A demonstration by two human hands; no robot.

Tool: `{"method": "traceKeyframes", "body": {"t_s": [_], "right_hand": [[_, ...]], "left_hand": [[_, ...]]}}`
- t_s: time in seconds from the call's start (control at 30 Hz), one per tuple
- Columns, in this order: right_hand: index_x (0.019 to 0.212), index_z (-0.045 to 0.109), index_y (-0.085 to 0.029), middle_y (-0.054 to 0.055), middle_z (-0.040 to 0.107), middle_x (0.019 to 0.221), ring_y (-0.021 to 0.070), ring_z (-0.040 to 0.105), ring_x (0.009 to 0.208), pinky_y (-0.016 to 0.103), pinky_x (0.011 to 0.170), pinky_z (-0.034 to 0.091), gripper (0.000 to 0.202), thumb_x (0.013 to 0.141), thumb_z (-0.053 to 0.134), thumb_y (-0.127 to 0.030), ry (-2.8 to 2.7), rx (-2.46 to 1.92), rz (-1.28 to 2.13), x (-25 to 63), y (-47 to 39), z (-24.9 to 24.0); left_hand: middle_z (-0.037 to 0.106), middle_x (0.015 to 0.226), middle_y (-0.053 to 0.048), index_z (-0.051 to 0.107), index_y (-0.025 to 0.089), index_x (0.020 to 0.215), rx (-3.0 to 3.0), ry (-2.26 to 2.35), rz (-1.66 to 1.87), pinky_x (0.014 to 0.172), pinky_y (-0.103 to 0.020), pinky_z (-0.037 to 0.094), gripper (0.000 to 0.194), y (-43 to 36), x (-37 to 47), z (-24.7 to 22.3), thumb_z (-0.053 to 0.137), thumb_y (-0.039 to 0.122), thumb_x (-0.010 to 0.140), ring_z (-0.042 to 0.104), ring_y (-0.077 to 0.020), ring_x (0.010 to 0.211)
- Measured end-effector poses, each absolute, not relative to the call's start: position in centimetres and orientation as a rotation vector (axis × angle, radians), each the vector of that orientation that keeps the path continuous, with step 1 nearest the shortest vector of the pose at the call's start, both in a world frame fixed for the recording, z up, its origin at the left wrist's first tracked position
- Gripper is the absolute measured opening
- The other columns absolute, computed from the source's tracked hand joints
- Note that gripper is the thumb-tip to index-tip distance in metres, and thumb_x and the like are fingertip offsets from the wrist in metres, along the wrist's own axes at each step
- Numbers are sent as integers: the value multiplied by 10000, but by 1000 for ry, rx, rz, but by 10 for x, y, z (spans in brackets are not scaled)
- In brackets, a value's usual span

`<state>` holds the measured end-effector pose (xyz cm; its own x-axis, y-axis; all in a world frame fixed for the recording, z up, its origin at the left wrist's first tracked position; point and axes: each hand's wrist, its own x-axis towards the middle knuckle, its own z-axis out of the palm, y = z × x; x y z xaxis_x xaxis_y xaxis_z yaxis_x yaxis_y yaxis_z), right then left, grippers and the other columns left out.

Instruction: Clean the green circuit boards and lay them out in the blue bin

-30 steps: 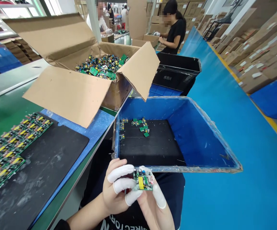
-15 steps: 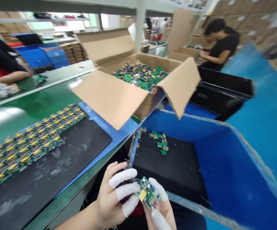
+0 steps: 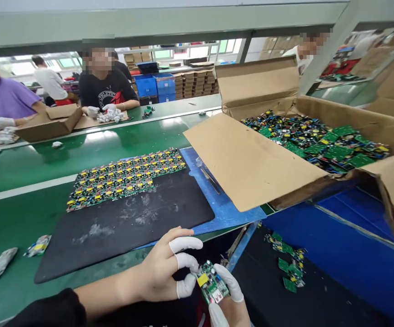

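Note:
Low in the middle of the head view, a small green circuit board with a yellow part faces up. My right hand, with white finger covers, grips it between thumb and fingers. My left hand, also with white finger covers, has its fingers curled against the board's left edge. Rows of like boards lie on the upper part of a black mat. At the right stands an open cardboard box heaped with circuit boards.
Below the box, a blue bin holds a few loose boards. On the green table at the left lie a single board and a whitish bundle. Across the table sit people near a small carton.
The view has swung left, bringing the mat, board rows and people across the table further in. Both hands remain at the circuit board, which is turned slightly and shows its silver connector.

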<state>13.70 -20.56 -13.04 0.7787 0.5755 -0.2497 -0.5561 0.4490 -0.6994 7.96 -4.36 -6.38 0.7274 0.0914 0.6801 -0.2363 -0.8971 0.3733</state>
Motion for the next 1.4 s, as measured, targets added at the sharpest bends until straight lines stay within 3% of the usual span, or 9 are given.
{"method": "traceKeyframes", "body": {"t_s": [0.13, 0.3, 0.4, 0.57, 0.77, 0.93, 1.0, 1.1, 1.4], "right_hand": [[921, 774, -309, 54, 790, 995, 309, 741, 916, 500, 853, 597, 302, 641, 889, -314, -6, -733, 938, 161, -194, -159], [847, 781, -373, 17, 798, 922, 270, 740, 873, 508, 864, 584, 212, 689, 827, -507, 137, -614, 956, 169, -192, -154], [883, 783, -381, 24, 788, 986, 258, 716, 921, 465, 890, 563, 305, 664, 811, -590, 179, -579, 892, 163, -200, -124], [757, 777, -364, -3, 781, 889, 196, 694, 816, 332, 801, 553, 207, 630, 870, -499, 210, -467, 880, 153, -213, -79], [979, 771, -312, 18, 733, 751, 210, 678, 740, 336, 736, 556, 468, 569, 898, -501, 172, -472, 783, 142, -225, -65], [979, 770, -305, 38, 747, 817, 226, 677, 686, 365, 662, 573, 522, 531, 901, -540, 69, -562, 699, 139, -231, -104], [954, 771, -325, 36, 757, 835, 231, 689, 677, 380, 660, 583, 407, 619, 859, -538, 66, -605, 695, 135, -232, -121], [1102, 733, -345, 54, 748, 1072, 256, 712, 785, 422, 747, 585, 430, 730, 778, -556, 108, -649, 667, 126, -235, -126], [1115, 723, -341, 55, 714, 1208, 322, 644, 1139, 434, 963, 519, 525, 628, 880, -460, 160, -725, 494, 117, -236, -76]], "left_hand": [[692, 1077, -129, 606, 206, 880, 2366, -16, 969, 958, -416, 558, 231, -38, 82, -57, 601, 49, 711, 634, -268, 1152], [675, 1160, -123, 655, 211, 861, 2248, 365, 944, 902, -385, 574, 125, -22, 84, -64, 577, 116, 835, 666, -234, 1074], [680, 1162, -122, 706, 229, 914, 2552, 625, 1100, 974, -537, 501, 127, -5, 84, -79, 601, 169, 873, 615, -308, 1141], [683, 1216, -138, 711, 245, 979, 2978, 692, 923, 1002, -713, 366, 261, 8, 84, -99, 540, 88, 860, 564, -411, 1200], [627, 1299, -191, 561, 183, 1283, 2942, 777, 933, 1013, -656, 397, 367, -6, 94, -86, 467, 128, 933, 571, -384, 1185], [594, 1267, -86, 582, 271, 1203, 2632, 158, 1080, 1115, -470, 374, 330, -47, 96, -65, 534, 124, 912, 567, -252, 1182], [558, 1292, -74, 578, 263, 1187, 2437, -107, 987, 1127, -393, 374, 275, -69, 96, -61, 510, 178, 934, 539, -221, 1213], [510, 1342, -91, 549, 229, 1231, 2226, -279, 867, 1128, -335, 376, 285, -95, 99, -60, 510, 302, 959, 495, -215, 1268], [481, 1435, -46, 579, 301, 1289, 2006, -135, 668, 1132, -271, 383, 369, -104, 93, -80, 618, 319, 923, 467, -192, 1345]]}}
